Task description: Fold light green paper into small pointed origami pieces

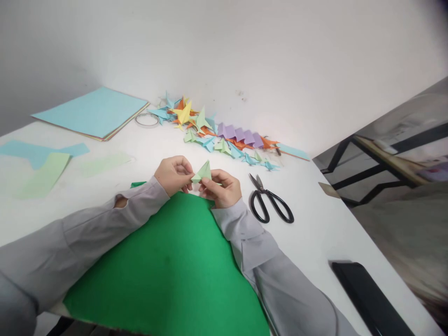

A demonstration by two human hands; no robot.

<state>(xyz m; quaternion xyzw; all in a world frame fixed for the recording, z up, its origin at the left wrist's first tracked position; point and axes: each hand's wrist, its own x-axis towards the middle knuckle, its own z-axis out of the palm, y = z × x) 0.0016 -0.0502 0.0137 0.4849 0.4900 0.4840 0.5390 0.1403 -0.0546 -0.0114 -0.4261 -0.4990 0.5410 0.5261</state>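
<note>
A small folded piece of light green paper (pixel 203 172) is held up between my two hands, over the far edge of a green sheet (pixel 168 266). My left hand (pixel 174 174) pinches its left corner between thumb and finger. On the other side, my right hand (pixel 224 187) grips its lower right part, with the thumb in front. The paper has a pointed top and visible creases. Black-handled scissors (pixel 269 199) lie to the right of my right hand, blades slightly apart.
Folded paper pieces in several colours (pixel 185 114) line the wall. A stack of coloured sheets (pixel 93 112) and a ring-shaped item (pixel 147 120) lie at back left. Blue and green scraps (pixel 47 172) are at left. A black flat object (pixel 367 296) lies near the right table edge.
</note>
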